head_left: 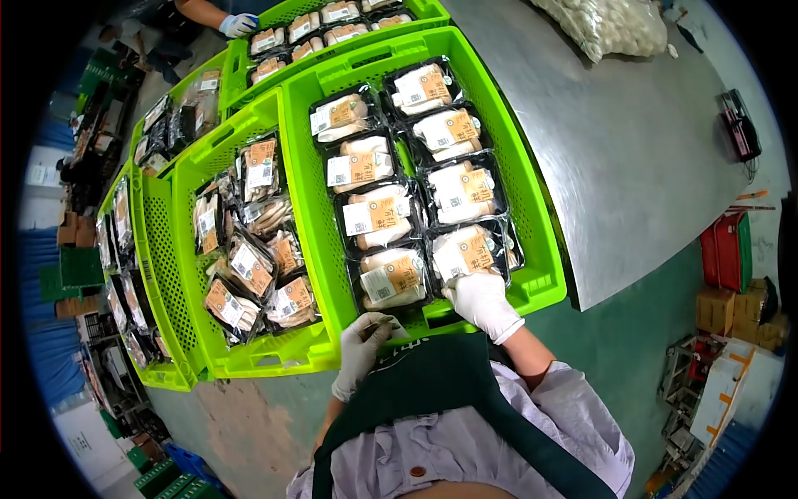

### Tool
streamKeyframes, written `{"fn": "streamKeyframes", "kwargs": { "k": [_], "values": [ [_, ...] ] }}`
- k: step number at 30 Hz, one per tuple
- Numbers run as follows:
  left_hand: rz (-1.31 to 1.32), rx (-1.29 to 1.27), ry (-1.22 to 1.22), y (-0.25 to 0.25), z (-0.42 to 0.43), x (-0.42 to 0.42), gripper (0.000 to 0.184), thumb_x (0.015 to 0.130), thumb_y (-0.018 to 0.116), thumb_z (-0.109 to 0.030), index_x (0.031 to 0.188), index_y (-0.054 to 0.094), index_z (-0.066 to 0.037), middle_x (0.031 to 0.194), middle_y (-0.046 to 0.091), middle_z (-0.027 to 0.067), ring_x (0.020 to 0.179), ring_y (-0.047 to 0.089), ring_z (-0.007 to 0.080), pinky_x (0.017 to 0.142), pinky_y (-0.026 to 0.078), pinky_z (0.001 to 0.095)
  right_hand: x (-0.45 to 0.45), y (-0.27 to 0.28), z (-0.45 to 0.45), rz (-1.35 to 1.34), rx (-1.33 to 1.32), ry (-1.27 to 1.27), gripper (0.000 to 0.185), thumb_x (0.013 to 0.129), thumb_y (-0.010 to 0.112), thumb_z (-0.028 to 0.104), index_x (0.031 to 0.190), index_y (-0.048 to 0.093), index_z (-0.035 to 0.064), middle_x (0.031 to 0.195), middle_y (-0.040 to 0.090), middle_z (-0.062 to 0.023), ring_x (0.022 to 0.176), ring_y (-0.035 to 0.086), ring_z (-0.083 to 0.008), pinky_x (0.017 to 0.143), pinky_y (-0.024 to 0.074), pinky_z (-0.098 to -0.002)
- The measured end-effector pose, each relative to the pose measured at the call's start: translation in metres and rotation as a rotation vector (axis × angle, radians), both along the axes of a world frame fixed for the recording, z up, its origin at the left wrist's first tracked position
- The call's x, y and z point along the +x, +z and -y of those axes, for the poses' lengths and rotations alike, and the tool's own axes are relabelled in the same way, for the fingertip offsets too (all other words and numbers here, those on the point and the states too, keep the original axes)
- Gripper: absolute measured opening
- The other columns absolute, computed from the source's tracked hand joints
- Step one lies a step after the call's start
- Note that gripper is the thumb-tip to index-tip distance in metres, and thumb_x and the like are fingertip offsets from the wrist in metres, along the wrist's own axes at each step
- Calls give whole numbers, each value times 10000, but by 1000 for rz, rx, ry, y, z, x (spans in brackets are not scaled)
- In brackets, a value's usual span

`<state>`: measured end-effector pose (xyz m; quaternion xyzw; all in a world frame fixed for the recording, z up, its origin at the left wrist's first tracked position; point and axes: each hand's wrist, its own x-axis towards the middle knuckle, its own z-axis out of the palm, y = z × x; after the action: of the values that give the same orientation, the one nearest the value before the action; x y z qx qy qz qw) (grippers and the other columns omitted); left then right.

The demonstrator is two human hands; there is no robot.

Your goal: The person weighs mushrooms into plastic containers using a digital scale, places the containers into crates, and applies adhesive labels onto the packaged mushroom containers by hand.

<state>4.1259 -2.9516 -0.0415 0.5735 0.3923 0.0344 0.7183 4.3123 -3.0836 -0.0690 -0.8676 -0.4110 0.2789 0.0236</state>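
My right hand [482, 306], in a white glove, has its fingers closed at the near edge of a wrapped mushroom tray [467, 254] in the right-hand green crate [532, 224]. That black tray holds pale mushrooms under film, with an orange and white label. Low at the crate's near side, my gloved left hand [362, 348] pinches something small; a pale slip [400, 331] shows by its fingertips. Close to it lies another wrapped mushroom pack [392, 281]. Several such packs stand in two columns in this crate.
A second green crate [187, 274] on the left holds jumbled mushroom packs. Further crates stand behind and at far left. A co-worker's gloved hand [239, 25] rests at the back crate. To the right is a metal table [598, 166] with a bulging bag [611, 25].
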Motion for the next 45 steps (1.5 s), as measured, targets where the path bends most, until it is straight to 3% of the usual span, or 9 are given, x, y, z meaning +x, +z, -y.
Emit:
{"fn": "streamKeyframes", "kwargs": {
  "k": [3,7,11,13,19,21,25,26,45],
  "values": [
    [33,17,-9,0,1,0,113,847,587,-32,954,600,1,852,623,16,785,563,82,699,450,206,1,1,0,-16,18,7,229,820,528,356,817,692,197,690,645,-81,667,631,-271,622,480,-390],
    [64,13,-6,-3,2,0,135,851,592,-52,971,603,6,881,635,31,805,575,92,719,454,209,3,6,0,-96,26,-20,363,848,499,412,815,694,107,776,663,-122,753,644,-298,653,487,-406],
    [56,24,-37,-2,1,1,148,860,582,-66,987,600,8,904,643,47,822,592,109,735,466,227,4,6,1,-80,23,17,340,841,497,411,816,695,135,769,663,-116,750,644,-284,685,469,-414],
    [63,28,-29,2,1,3,154,859,581,-63,995,596,8,908,644,53,834,595,114,744,469,230,3,4,2,-17,-19,57,269,832,500,408,866,694,225,753,660,-73,732,640,-246,713,452,-381],
    [22,-25,19,0,4,3,162,841,600,-67,983,598,11,861,643,57,799,596,113,710,479,228,4,0,3,-14,0,80,281,845,482,405,864,686,213,733,657,-79,706,639,-264,721,448,-389],
    [8,-4,21,-6,4,0,167,842,601,-72,988,597,10,890,643,63,819,597,113,719,487,228,2,-9,4,-76,-5,41,321,853,474,417,845,691,182,773,666,-84,757,641,-263,756,394,-487],
    [43,-35,-16,-8,1,-1,200,837,620,-99,1001,593,11,915,626,24,869,567,92,773,461,214,3,-5,3,-93,-35,50,295,854,472,414,875,688,214,801,672,-59,776,641,-249,781,383,-491],
    [51,-26,-24,-10,1,-1,210,835,624,-105,1008,595,11,923,625,26,870,566,92,770,462,217,5,0,3,-25,15,104,282,845,484,396,869,683,198,747,658,-89,707,640,-265,632,471,-396],
    [65,96,-49,-12,4,-4,288,823,600,-129,1067,602,24,975,649,78,869,585,100,796,462,235,3,6,2,-33,-3,65,251,830,518,404,893,689,231,758,664,-78,722,644,-261,667,473,-395]
  ]
}}
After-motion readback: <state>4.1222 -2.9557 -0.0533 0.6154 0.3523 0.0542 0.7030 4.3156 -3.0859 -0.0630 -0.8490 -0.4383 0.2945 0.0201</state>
